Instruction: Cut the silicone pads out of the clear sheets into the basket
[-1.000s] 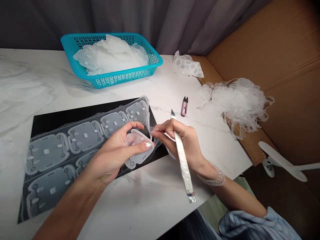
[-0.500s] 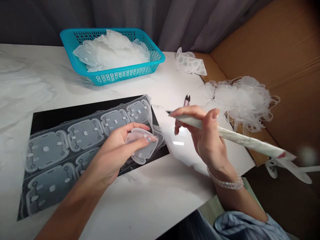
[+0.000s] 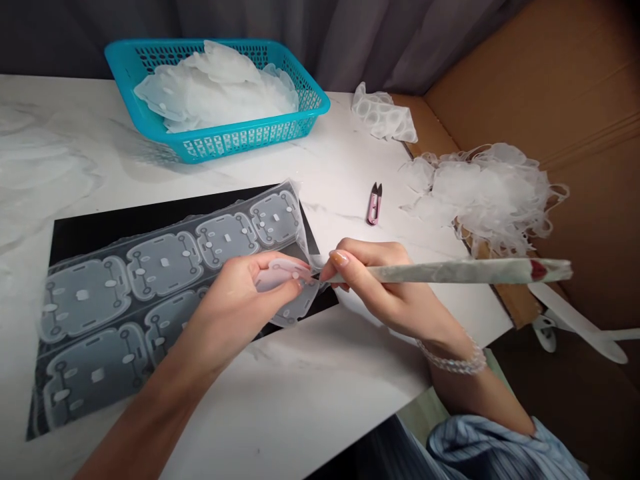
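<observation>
My left hand [image 3: 245, 293] pinches a translucent, soft-looking moulded piece [image 3: 293, 308] between thumb and fingers, at the right end of a clear moulded sheet [image 3: 167, 263]. The sheet carries several similar rounded pieces and lies on a black mat [image 3: 105, 230]. In my right hand [image 3: 375, 283] is a long, slim pen-like tool [image 3: 465, 271] with a pale wrapped handle and a red mark near its back end. Its tip is hidden by my fingers, which are closed right beside the piece's edge. Whether they also pinch clear film there, I cannot tell.
A blue basket [image 3: 250, 135] full of translucent pieces stands at the back. Pink thread snips [image 3: 375, 204] lie beyond my right hand. Clear scraps [image 3: 493, 193] are heaped at the right by a cardboard box [image 3: 530, 80], with another crumpled scrap [image 3: 384, 117] behind.
My right hand has moved left and down to the piece's edge, and the tool now lies nearly level. The snips are uncovered. My left hand keeps its pinch.
</observation>
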A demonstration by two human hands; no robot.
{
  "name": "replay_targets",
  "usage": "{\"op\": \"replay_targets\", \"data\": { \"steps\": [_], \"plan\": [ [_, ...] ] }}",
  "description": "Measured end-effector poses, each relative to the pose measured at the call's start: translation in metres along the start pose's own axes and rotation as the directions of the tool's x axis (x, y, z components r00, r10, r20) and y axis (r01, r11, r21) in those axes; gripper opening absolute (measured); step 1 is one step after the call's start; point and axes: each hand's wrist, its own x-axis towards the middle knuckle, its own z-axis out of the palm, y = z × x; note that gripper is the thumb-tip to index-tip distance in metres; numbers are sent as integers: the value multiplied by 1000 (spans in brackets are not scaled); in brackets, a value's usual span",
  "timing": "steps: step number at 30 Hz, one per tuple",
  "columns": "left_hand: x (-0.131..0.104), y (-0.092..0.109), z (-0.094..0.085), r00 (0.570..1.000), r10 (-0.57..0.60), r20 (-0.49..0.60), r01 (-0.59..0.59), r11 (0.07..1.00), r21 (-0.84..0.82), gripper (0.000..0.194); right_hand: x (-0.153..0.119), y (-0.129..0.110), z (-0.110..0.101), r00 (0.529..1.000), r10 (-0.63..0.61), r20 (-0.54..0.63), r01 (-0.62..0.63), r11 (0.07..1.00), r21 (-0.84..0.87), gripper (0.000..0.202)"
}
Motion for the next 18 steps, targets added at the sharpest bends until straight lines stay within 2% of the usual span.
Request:
{"op": "replay_targets", "data": {
  "steps": [8,16,18],
  "plan": [
    [-3,4,2,999,6,-31,-2,990,138,22,2,0,3,997,-24,77,29,998,-60,41],
    [-4,5,1,998,-17,56,10,993,118,25,6,4,10,976,-165,140,182,976,-120,37],
    [-3,4,0,997,-24,76,16,994,104,27,7,5,13,972,-170,160,189,976,-112,36]
  ]
}}
